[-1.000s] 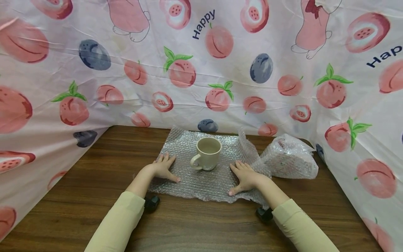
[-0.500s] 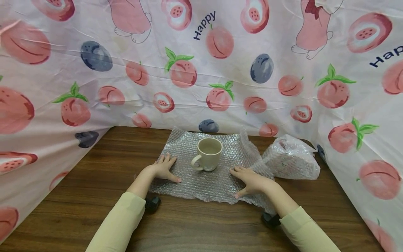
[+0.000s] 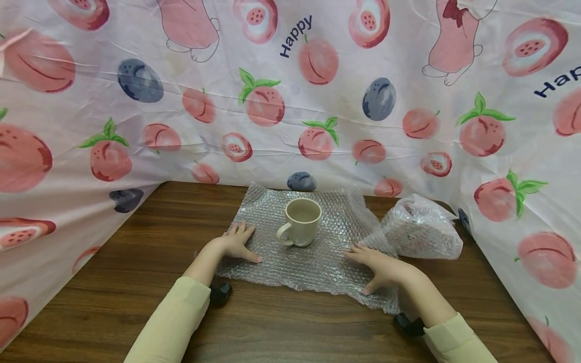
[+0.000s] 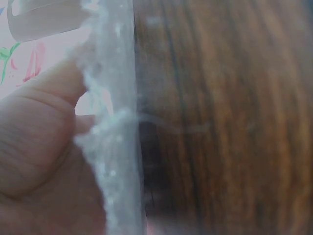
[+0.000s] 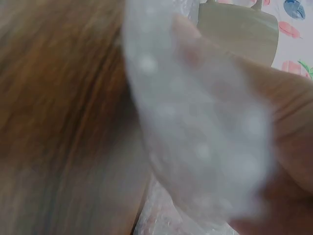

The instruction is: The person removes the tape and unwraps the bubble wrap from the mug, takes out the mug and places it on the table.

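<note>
A beige mug (image 3: 303,222) stands upright on a spread sheet of bubble wrap (image 3: 290,267), its handle toward the left. My left hand (image 3: 237,244) rests with spread fingers on the sheet's left side. On the right part of the sheet lies my right hand (image 3: 376,264), fingers extended and thumb apart. In the left wrist view the wrap's ragged edge (image 4: 112,147) stands beside the hand (image 4: 34,142). The right wrist view shows blurred wrap (image 5: 195,117) in front of part of the hand (image 5: 288,112), with the mug (image 5: 237,29) beyond.
A bundle in bubble wrap (image 3: 422,229) sits at the right back of the brown wooden table (image 3: 290,333), close to the sheet's right edge. Fruit-patterned cloth (image 3: 281,101) hangs behind the table and along both sides.
My right hand has slid right and a little nearer across the wrap, whose near right corner has shifted outward. The left hand and the mug have stayed in place.
</note>
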Motion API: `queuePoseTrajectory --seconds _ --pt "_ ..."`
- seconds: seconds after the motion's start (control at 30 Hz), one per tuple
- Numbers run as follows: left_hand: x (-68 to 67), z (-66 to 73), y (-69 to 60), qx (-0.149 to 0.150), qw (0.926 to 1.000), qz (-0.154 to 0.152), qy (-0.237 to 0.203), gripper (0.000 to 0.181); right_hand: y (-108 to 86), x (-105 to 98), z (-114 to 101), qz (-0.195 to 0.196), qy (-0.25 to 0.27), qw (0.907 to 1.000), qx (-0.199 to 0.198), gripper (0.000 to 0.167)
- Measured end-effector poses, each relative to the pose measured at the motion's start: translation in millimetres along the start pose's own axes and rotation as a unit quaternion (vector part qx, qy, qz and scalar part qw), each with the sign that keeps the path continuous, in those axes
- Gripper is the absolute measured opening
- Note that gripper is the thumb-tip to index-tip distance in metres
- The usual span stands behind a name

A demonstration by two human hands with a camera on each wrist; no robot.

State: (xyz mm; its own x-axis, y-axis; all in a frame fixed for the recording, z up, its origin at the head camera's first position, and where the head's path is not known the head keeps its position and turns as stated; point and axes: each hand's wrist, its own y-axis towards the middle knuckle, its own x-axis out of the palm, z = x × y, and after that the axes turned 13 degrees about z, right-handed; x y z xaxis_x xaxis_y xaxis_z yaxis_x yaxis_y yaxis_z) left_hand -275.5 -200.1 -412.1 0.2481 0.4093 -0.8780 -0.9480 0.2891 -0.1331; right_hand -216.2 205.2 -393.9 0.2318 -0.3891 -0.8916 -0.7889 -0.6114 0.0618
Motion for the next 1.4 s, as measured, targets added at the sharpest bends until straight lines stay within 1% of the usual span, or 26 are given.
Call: queuePoseTrajectory --seconds 0.1,0.3,0.53,0.6,0.8,0.9,1.17,1.4 --pt "0.0 0.2 0.0 -0.002 1.0000 -0.001 -0.002 0.107 -5.8 -0.1 1.5 0.002 0.003 0.9999 0.010 0.092" --pt "-0.7 0.6 -0.4 -0.005 1.0000 -0.003 -0.005 0.107 -9.8 1.6 5.1 0.001 0.009 0.9999 0.010 0.090" --pt "-1.1 1.6 -1.2 -0.001 1.0000 -0.001 -0.004 0.107 -13.1 2.4 8.3 -0.019 0.048 0.9978 0.041 0.085" --pt "-1.1 1.5 -1.1 -0.001 1.0000 0.000 -0.005 0.106 -13.6 2.2 8.8 -0.022 0.055 0.9972 0.045 0.084" --pt "-1.9 2.3 -1.4 -0.003 1.0000 0.000 -0.006 0.106 -14.2 1.9 9.1 -0.027 0.059 0.9972 0.038 0.082" --pt "-2.1 2.6 -1.2 -0.004 1.0000 0.001 -0.006 0.106 -14.2 2.0 8.6 -0.030 0.062 0.9967 0.043 0.082" --pt "-0.7 1.7 -0.5 0.001 1.0000 0.006 0.000 0.107 -13.2 2.3 5.2 -0.031 0.049 0.9973 0.045 0.081" --pt "-1.4 1.1 -0.2 0.000 0.9999 0.014 -0.008 0.105 -12.2 3.1 0.0 -0.027 0.042 0.9969 0.061 0.083"
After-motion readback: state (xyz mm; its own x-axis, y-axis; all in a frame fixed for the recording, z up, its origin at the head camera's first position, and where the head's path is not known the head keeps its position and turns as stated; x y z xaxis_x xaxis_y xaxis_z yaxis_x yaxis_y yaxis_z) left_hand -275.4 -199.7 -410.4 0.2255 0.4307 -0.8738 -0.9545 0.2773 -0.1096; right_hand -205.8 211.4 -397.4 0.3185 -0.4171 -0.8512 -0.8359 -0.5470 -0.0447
